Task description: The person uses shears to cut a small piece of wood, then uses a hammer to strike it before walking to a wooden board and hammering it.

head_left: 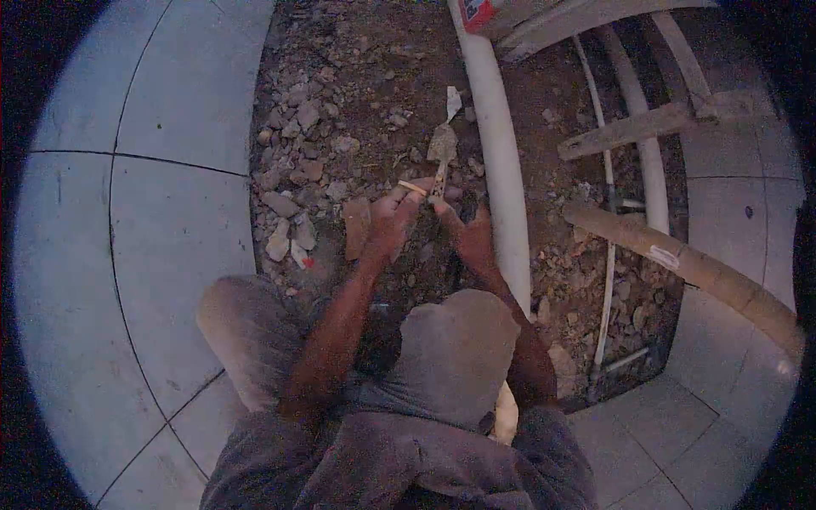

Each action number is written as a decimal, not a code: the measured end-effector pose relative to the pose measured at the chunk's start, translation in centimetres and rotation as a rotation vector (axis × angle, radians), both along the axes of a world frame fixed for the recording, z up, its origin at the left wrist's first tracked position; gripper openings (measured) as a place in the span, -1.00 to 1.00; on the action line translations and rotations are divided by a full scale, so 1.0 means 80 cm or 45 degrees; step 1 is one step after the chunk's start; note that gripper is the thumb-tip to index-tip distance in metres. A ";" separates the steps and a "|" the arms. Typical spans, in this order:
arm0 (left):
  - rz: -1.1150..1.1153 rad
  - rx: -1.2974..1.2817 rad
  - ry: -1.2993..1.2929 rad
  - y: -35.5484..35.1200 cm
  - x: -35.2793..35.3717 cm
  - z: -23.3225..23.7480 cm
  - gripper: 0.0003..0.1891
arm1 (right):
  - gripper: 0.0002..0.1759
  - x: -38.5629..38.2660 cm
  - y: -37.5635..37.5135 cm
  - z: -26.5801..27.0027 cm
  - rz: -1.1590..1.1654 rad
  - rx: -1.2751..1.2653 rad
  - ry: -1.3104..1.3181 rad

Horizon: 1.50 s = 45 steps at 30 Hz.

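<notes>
My left hand (pixel 393 221) is closed, with a short light-tan stick (pixel 413 187) across its fingers. My right hand (pixel 469 229) is beside it, its thumb and fingers pinched at the near end of a small trowel (pixel 442 144). The trowel's dirt-crusted blade points away from me, over the soil. Dim light and blur hide exactly how the fingers of both hands meet around the trowel's lower end. Just left of my left hand lies a reddish-brown brick piece (pixel 357 228). A white scrap (pixel 453 103) is beyond the blade tip.
A thick white pipe (pixel 500 136) runs close along my right side. Rubble (pixel 293 127) lines the trench's left edge, beside large pale tiles (pixel 183 212). Rightward are a cardboard-like tube (pixel 697 255), thinner pipes (pixel 609 289) and a wooden frame (pixel 629 129).
</notes>
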State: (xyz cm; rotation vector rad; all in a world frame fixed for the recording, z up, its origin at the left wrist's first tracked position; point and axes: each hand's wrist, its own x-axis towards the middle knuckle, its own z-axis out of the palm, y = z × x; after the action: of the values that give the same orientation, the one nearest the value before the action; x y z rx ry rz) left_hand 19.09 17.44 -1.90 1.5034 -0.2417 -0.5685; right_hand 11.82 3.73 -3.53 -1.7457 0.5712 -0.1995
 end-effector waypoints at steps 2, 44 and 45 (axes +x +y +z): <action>-0.054 0.249 -0.185 -0.001 0.000 0.006 -0.63 | -0.24 0.000 0.002 0.030 -0.002 0.050 0.098; -0.224 0.523 -0.669 0.012 0.022 -0.002 -0.75 | -0.47 -0.006 0.005 -0.011 0.127 0.064 -0.054; -0.224 0.523 -0.669 0.012 0.021 -0.002 -0.75 | -0.49 -0.006 0.006 -0.011 0.105 0.025 -0.073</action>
State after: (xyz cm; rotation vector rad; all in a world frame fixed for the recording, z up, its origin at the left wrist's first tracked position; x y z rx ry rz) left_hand 20.80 18.40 -2.08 2.0324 -0.7019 -0.3619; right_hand 11.31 4.19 -4.40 -1.7351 0.4572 -0.1844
